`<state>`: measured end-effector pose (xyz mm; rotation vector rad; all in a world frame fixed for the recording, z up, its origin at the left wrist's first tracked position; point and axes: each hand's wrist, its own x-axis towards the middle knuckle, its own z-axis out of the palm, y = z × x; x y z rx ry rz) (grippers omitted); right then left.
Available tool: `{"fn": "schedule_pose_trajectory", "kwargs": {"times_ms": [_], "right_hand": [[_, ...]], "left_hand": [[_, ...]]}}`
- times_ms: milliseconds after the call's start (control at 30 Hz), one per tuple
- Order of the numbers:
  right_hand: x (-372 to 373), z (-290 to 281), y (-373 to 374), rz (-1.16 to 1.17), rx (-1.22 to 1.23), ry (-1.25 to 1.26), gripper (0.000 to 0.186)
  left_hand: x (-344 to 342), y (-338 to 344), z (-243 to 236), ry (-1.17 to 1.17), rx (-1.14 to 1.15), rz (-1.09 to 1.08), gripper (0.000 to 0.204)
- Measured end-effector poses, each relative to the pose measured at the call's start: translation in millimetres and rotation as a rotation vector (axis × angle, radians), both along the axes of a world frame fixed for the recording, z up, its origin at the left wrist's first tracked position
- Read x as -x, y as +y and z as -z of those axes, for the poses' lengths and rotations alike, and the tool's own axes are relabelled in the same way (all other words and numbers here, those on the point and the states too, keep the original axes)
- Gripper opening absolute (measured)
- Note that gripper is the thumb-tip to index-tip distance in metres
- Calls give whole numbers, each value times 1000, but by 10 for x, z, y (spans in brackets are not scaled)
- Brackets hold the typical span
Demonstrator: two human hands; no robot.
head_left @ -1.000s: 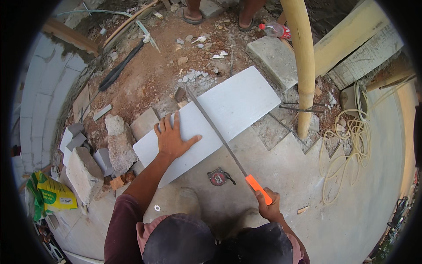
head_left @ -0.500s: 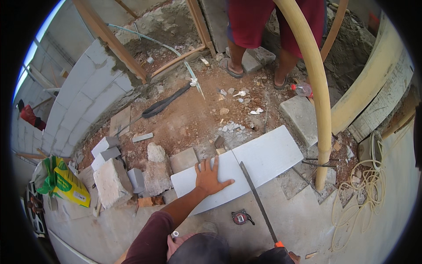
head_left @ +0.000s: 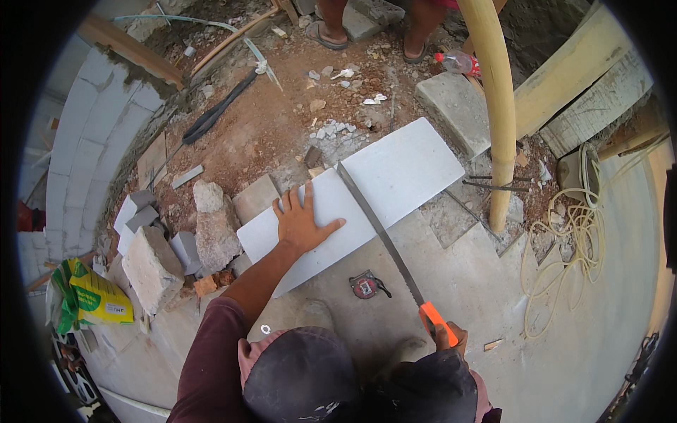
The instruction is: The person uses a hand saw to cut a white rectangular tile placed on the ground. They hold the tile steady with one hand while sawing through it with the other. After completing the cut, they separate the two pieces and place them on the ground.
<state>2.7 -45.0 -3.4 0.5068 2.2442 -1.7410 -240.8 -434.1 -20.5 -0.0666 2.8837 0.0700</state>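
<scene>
A long white building block (head_left: 405, 169) lies slantwise on the ground in front of me. My left hand (head_left: 303, 224) is pressed flat on its left part, fingers spread and thumb pointing right. In my right hand (head_left: 452, 338) is the orange handle of a handsaw (head_left: 384, 236), gripped below the block. The saw's long blade crosses the top of the block just right of my left hand, its tip near the far edge. How deep the teeth sit in the block I cannot tell. Between the block and my knees lies a red and black tape measure (head_left: 367, 284).
Broken blocks and a rough stone (head_left: 216, 225) sit left, beside a yellow-green bag (head_left: 100, 296). A bamboo post (head_left: 499, 141) rises at right, near metal rods (head_left: 497, 185) and coiled pale hose (head_left: 564, 261). Beyond, a person's sandalled feet (head_left: 330, 32) stand near a plastic bottle (head_left: 460, 63).
The saw has been pushed forward, so more of its blade lies across the block, and my right hand has come up into view. My left hand stays on the block while the view has shifted.
</scene>
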Motion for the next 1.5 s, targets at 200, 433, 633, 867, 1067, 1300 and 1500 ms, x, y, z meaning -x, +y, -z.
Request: {"fn": "schedule_pose_trajectory", "kwargs": {"times_ms": [200,433,633,867,1067,1300,1500], "right_hand": [[-504,-12,265,-18,-168,3,61],[328,-79,-277,-116,-116,74,54],[-630,400,632,-195,-298,-7,45],[254,-107,-266,-110,-82,85,47],[-4,-258,67,-58,-56,-107,45],[-200,-62,192,-132,-90,70,49],[635,-184,-310,-136,-13,112,50]], "left_hand": [[-34,8,28,28,2,-3,127],[-61,-59,59,40,9,-5,126],[59,163,-17,3,-16,-9,126],[-144,-89,110,40,0,-8,127],[-43,17,72,32,12,-3,127],[-91,-75,120,77,-11,-6,125],[-13,10,143,76,6,16,126]]}}
